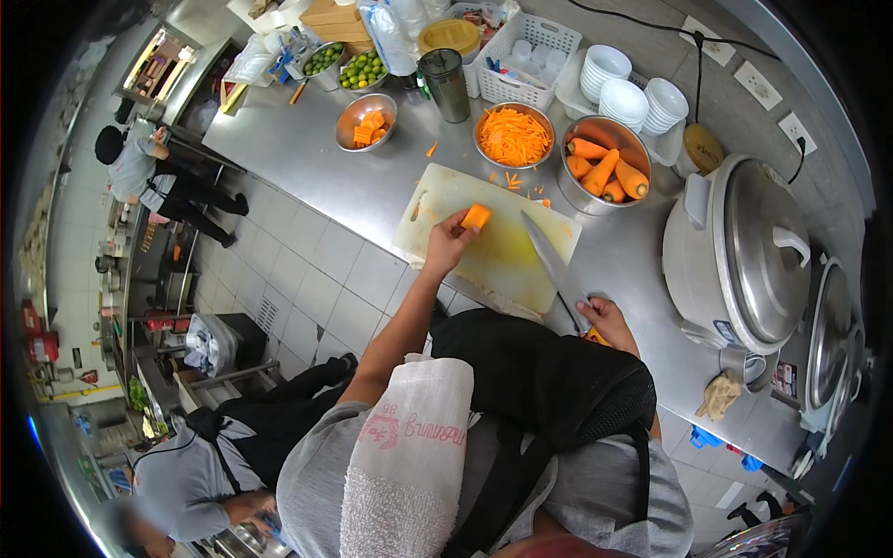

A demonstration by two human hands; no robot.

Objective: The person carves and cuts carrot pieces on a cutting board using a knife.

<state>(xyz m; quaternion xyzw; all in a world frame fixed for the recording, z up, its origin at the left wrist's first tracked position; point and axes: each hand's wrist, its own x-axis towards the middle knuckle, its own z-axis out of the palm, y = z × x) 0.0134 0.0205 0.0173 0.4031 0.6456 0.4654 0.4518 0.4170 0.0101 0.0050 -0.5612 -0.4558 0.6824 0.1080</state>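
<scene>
My left hand (450,242) pinches a short block of carrot (476,217) just above the white cutting board (437,191). In my right hand (609,323) is the handle of a large knife (551,256), its blade reaching over the board's right part, apart from the carrot. Beyond the board, a bowl of carrot strips (514,137) stands beside a deep metal pot (573,189) holding several whole carrots (602,171). Farther left, a metal bowl (346,116) contains cut carrot chunks (370,129). Loose carrot bits lie near the board's far edge.
A large lidded cooker (693,270) stands at the right of the steel counter (288,139). Along the back are white bowls (609,63), a white basket (521,90), a dark tumbler (446,88) and green citrus (363,70). Two people (139,167) (209,456) are at the left.
</scene>
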